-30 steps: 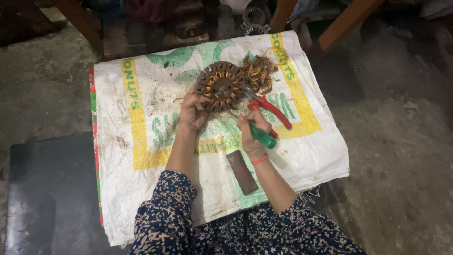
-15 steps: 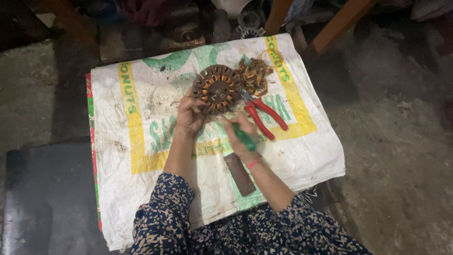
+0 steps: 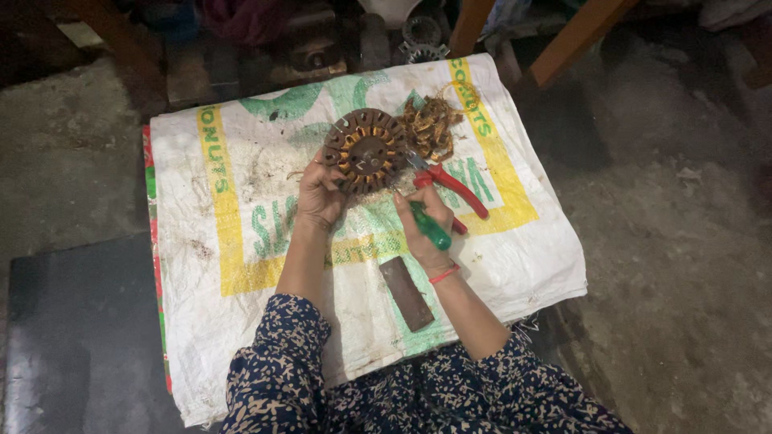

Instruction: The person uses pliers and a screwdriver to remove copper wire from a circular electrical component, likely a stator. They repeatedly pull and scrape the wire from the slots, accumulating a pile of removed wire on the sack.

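A round, rusty slotted motor core [image 3: 367, 149] with copper windings lies on a white printed sack [image 3: 241, 241]. My left hand [image 3: 320, 195] grips its lower left rim. My right hand [image 3: 424, 227] is closed around a green-handled tool [image 3: 431, 228] whose tip points toward the core's lower right edge. Red-handled pliers [image 3: 451, 186] lie just right of the core, beside my right hand. A heap of pulled copper wire [image 3: 429, 125] sits at the core's upper right.
A flat dark rectangular bar [image 3: 406, 292] lies on the sack between my forearms. Wooden legs [image 3: 576, 37] and metal parts [image 3: 420, 40] crowd the far edge. A dark slab [image 3: 80, 337] lies at the lower left on the rough concrete floor [image 3: 683, 241].
My right hand with the green tool has shifted slightly down and away from the pliers. My left hand stays on the core.
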`<state>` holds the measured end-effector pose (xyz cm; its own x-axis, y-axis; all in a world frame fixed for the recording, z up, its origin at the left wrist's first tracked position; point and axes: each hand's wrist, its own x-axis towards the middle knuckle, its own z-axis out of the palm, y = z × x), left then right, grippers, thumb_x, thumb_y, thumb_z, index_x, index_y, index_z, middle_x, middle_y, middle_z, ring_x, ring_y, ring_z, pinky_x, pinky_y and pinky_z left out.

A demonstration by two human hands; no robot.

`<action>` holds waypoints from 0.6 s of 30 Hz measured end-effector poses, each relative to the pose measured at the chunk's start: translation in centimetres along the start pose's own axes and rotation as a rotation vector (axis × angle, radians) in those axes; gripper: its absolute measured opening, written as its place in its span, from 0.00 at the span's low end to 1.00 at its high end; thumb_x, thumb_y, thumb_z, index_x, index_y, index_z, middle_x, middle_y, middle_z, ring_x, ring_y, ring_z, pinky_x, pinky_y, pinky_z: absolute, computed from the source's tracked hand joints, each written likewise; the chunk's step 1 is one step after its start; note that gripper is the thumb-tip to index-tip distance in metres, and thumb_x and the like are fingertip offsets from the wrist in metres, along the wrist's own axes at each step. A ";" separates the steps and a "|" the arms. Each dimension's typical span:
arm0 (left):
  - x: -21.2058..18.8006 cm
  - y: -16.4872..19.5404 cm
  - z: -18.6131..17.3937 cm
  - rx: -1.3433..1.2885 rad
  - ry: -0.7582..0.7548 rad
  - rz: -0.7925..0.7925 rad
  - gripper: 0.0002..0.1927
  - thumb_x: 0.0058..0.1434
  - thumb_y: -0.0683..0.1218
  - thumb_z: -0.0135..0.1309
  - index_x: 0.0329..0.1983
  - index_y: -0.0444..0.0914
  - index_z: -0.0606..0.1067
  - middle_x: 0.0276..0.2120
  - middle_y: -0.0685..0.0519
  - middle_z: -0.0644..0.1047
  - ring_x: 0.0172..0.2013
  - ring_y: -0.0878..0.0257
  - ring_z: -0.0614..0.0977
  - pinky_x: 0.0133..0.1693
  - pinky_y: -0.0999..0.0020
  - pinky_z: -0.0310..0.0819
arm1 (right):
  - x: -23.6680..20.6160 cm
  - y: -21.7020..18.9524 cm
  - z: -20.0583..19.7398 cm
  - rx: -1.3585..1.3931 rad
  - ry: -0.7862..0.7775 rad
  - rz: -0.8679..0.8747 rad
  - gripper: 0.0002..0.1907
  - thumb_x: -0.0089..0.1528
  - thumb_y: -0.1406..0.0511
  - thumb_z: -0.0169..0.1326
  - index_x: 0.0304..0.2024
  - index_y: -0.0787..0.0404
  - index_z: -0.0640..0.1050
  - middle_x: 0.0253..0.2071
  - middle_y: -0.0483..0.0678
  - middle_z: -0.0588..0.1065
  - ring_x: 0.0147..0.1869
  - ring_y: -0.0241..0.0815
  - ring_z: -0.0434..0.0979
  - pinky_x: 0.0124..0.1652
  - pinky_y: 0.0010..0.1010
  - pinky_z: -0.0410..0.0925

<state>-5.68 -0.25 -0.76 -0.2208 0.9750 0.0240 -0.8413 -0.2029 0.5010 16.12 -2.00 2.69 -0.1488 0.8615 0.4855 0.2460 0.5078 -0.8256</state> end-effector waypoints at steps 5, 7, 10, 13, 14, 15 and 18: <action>0.0 -0.1 -0.2 0.011 -0.031 0.009 0.36 0.45 0.33 0.44 0.63 0.32 0.72 0.52 0.45 0.79 0.52 0.53 0.80 0.61 0.55 0.74 | -0.1 0.3 0.8 -0.030 -0.042 -0.032 0.14 0.63 0.65 0.60 0.28 0.62 0.69 0.23 0.46 0.75 0.24 0.30 0.75 0.24 0.25 0.66; 0.0 -0.1 -0.2 0.016 -0.032 0.007 0.36 0.45 0.33 0.45 0.63 0.32 0.71 0.52 0.46 0.78 0.53 0.54 0.79 0.60 0.55 0.73 | 1.0 0.9 1.3 0.009 0.001 0.052 0.12 0.61 0.66 0.59 0.26 0.61 0.71 0.23 0.48 0.76 0.24 0.32 0.75 0.22 0.24 0.67; 0.1 0.0 -0.1 0.013 -0.001 -0.022 0.35 0.46 0.34 0.45 0.62 0.34 0.72 0.52 0.47 0.79 0.51 0.54 0.79 0.58 0.54 0.75 | 1.7 1.4 1.3 0.216 -0.021 0.184 0.11 0.62 0.67 0.57 0.26 0.60 0.70 0.24 0.49 0.77 0.25 0.32 0.75 0.24 0.23 0.68; 0.1 0.0 -0.3 0.013 -0.009 -0.020 0.34 0.46 0.34 0.46 0.61 0.34 0.72 0.52 0.46 0.78 0.52 0.54 0.79 0.59 0.53 0.74 | 2.1 1.5 0.5 0.483 -0.039 0.320 0.09 0.61 0.68 0.56 0.28 0.61 0.71 0.25 0.49 0.77 0.25 0.32 0.74 0.25 0.23 0.67; 0.1 0.0 -0.4 0.006 -0.011 -0.020 0.34 0.46 0.34 0.46 0.62 0.34 0.72 0.52 0.47 0.78 0.52 0.54 0.79 0.59 0.54 0.73 | 2.3 1.5 0.2 0.573 -0.042 0.362 0.07 0.61 0.68 0.56 0.28 0.62 0.72 0.25 0.49 0.76 0.24 0.33 0.74 0.25 0.24 0.67; 0.1 0.0 -0.4 -0.002 -0.010 -0.020 0.35 0.46 0.34 0.46 0.62 0.35 0.73 0.52 0.47 0.78 0.52 0.54 0.79 0.59 0.54 0.72 | 2.3 1.4 -0.3 0.572 -0.018 0.388 0.09 0.61 0.68 0.56 0.27 0.61 0.71 0.24 0.49 0.76 0.24 0.33 0.74 0.25 0.24 0.67; 0.1 0.0 -0.4 -0.015 0.025 -0.014 0.35 0.45 0.34 0.46 0.62 0.35 0.73 0.53 0.47 0.78 0.52 0.53 0.78 0.59 0.53 0.72 | 1.9 1.1 -1.2 0.579 0.018 0.404 0.13 0.63 0.67 0.57 0.25 0.61 0.70 0.23 0.49 0.76 0.23 0.33 0.74 0.24 0.25 0.68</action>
<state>-5.95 -0.20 -1.10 -0.2213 0.9752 -0.0048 -0.8515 -0.1908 0.4885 17.24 0.18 3.07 -0.1359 0.9846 0.1096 -0.2716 0.0694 -0.9599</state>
